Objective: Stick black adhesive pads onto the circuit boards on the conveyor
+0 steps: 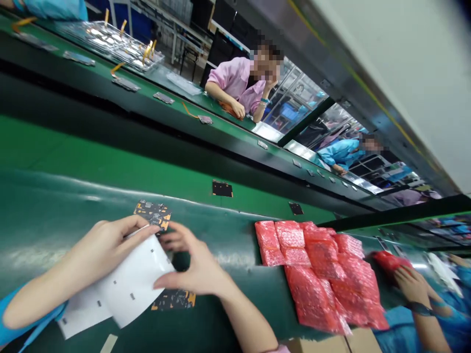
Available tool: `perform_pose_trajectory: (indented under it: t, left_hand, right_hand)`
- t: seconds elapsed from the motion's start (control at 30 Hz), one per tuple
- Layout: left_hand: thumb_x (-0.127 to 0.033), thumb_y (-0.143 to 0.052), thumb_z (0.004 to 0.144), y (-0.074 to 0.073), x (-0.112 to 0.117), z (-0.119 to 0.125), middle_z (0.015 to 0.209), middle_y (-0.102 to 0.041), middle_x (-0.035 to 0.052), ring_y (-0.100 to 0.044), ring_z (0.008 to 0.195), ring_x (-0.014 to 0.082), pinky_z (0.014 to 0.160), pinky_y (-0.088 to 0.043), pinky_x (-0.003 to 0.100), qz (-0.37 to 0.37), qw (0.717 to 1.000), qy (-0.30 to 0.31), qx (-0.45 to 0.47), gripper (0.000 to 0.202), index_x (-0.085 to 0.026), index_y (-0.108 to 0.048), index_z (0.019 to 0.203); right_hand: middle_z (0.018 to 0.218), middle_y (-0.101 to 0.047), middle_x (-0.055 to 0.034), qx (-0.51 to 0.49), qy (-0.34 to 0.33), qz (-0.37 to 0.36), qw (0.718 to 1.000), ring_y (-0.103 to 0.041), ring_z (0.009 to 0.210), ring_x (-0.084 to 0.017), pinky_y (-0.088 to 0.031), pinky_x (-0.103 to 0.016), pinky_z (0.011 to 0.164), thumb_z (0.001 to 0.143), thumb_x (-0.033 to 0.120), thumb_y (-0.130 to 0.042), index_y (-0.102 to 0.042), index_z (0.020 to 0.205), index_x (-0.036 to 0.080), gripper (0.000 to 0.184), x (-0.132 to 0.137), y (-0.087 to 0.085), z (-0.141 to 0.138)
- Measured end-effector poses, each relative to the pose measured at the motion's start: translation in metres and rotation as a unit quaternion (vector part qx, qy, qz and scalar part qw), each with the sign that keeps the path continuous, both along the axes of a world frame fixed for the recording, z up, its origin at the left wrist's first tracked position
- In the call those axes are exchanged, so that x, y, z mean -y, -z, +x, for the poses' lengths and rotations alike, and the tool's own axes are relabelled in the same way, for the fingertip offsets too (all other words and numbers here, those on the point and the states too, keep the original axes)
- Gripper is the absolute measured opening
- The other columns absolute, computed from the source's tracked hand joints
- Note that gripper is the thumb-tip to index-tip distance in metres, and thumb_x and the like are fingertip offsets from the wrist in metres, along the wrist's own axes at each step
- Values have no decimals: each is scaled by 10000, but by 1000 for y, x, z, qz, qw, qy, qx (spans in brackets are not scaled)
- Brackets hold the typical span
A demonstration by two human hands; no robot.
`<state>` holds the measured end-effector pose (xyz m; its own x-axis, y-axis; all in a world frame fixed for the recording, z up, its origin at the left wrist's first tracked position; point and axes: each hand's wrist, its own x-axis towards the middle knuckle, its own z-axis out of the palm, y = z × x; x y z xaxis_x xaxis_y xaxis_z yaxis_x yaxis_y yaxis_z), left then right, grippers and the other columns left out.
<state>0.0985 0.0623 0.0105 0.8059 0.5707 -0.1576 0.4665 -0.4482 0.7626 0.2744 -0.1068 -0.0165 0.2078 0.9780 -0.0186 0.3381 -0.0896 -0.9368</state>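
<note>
My left hand (106, 250) pinches the top edge of a white backing sheet (125, 287) between thumb and fingers, with a thin pale strip at the fingertips, too small to tell what it is; my right hand (195, 264) is curved open, its thumb against the sheet's lower edge and its fingers arched above, not gripping; held only at its edges, the sheet, dotted with small dark squares, seems to keep its face uncovered; a black circuit board (152, 214) with gold patches lies on the green conveyor belt (73, 196) just past my fingers, and a second black circuit board (172, 300) lies partly under the sheet; to my right, red bubble bags (316, 274) overlap in a flat pile, apparently kept within easy reach; a co-worker's hand (408, 287) rests at a red bag (390, 260) beyond them; across a second green belt (228, 128), small boards sit spaced apart in a row, so none overlap; past it, a co-worker in a pink smock (235, 81) leans on one arm, and another in a blue smock (342, 154) sits further along
</note>
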Motion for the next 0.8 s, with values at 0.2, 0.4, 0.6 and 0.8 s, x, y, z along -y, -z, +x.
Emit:
perform_pose_trajectory:
  t: [0.2, 0.4, 0.6, 0.8]
  left_hand:
    - [-752, -477, 946, 0, 19, 4, 790, -671, 22, -584, 656, 153, 535, -415, 198, -124, 990, 36, 64, 619, -178, -676, 1065]
    - [-703, -575, 930, -10, 31, 2, 1236, -732, 69, -674, 1211, 258, 1007, -580, 296, -142, 982, 57, 116, 547, -219, -707, 1147]
    - [-476, -672, 976, -17, 45, -11, 1219, -764, 1, -732, 1144, 143, 976, -559, 155, -89, 981, 77, 154, 382, -273, -594, 1290]
    - [-370, -627, 1012, -23, 62, -15, 1177, -786, -29, -762, 1084, 140, 868, -603, 149, -74, 979, 90, 167, 277, -298, -556, 1270]
  right_hand:
    - [947, -781, -11, 63, 138, 80, 985, -730, 817, -168, -588, -260, 741, 902, 237, -754, -739, 1082, 229, 181, 22, -21, -25]
    - [1140, -765, -87, 395, 147, 338, 841, -700, 1078, -218, -543, -364, 987, 979, 72, -609, -741, 1264, 279, 376, 37, -23, -23]
    - [1398, -670, -164, 253, 98, 269, 924, -645, 1292, -289, -544, -452, 1077, 987, 390, -728, -658, 1372, 244, 418, 50, -38, -17]
    - [805, -747, 6, 54, 145, 157, 975, -709, 731, -148, -570, -236, 699, 907, 267, -817, -741, 887, 224, 90, 50, -48, -17]
